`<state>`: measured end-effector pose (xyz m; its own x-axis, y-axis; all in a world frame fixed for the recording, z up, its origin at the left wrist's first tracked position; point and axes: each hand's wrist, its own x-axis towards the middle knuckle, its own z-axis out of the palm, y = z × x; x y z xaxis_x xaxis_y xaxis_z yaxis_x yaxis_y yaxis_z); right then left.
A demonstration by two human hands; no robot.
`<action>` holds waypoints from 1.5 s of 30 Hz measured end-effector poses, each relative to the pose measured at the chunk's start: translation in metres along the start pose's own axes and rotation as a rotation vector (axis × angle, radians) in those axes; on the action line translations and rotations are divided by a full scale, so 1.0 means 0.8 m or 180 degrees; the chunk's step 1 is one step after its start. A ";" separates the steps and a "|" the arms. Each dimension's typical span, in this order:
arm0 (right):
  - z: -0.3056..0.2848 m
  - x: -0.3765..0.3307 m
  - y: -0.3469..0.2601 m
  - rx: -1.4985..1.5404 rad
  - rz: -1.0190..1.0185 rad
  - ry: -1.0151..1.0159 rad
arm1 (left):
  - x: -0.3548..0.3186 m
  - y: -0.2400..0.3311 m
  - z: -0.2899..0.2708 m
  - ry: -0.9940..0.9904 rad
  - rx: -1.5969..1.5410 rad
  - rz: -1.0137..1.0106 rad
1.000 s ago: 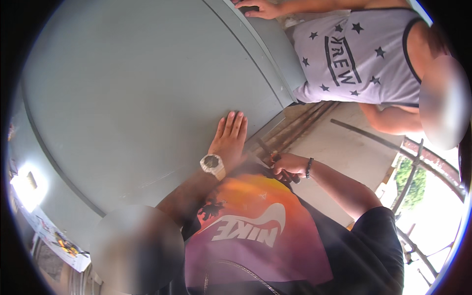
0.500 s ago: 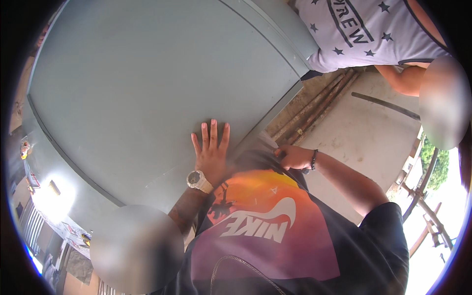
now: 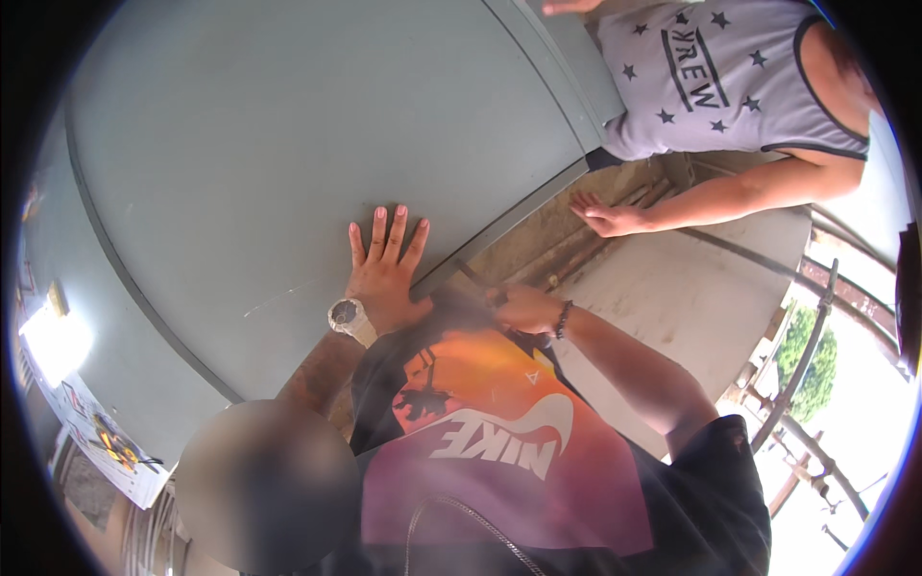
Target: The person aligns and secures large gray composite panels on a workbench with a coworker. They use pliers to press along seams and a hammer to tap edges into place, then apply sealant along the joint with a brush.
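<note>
My left hand (image 3: 381, 278), with a pale watch (image 3: 351, 320) on its wrist, lies flat on a large grey panel (image 3: 259, 163), fingers spread. Close to the hem of my dark printed T-shirt (image 3: 509, 422) is my right hand (image 3: 526, 309), wearing a dark beaded bracelet (image 3: 564, 319). Its fingers are curled in near the panel's edge; whatever they grip is blurred and partly hidden by the shirt.
At the upper right a person in a grey star-patterned tank top (image 3: 711, 86) holds an open hand (image 3: 607, 217) beside the panel's edge. Rods or pipes (image 3: 576, 259) lie below that edge, next to a pale board (image 3: 663, 298). A bright lamp (image 3: 56, 331) glows at far left.
The other person's arm now stretches out with an open palm, and their second hand shows at the top. The view has shifted; my left hand stays flat on the panel.
</note>
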<state>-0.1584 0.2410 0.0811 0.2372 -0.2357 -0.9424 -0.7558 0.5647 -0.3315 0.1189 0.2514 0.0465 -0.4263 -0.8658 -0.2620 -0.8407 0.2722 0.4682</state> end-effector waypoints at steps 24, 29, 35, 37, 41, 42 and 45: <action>-0.005 -0.071 -0.029 0.1088 0.0119 0.0144 | -0.062 0.012 0.002 0.0247 0.0648 -0.0581; -0.026 -0.092 -0.097 0.0480 0.0760 0.0058 | -0.063 0.005 -0.004 0.0205 0.0656 -0.0385; -0.032 -0.091 -0.172 0.0173 0.1591 -0.0220 | -0.067 -0.002 0.004 0.0185 0.0586 -0.0300; -0.034 -0.086 -0.199 0.0087 0.1883 -0.0393 | -0.066 -0.006 0.006 0.0194 0.0607 -0.0241; -0.043 -0.073 -0.236 -0.0171 0.2353 -0.0508 | -0.063 -0.003 0.003 0.0152 0.0543 -0.0201; -0.044 -0.074 -0.237 -0.0222 0.2299 -0.0450 | -0.062 -0.005 -0.004 0.0173 0.0563 -0.0236; -0.036 -0.088 -0.204 -0.0035 0.1876 -0.0298 | -0.065 -0.014 -0.003 0.0297 0.0121 -0.0153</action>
<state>-0.0695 0.1425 0.2024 -0.1718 0.1859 -0.9674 -0.7825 0.5708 0.2486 0.1514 0.2926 0.0567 -0.3536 -0.9131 -0.2028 -0.8723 0.2436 0.4241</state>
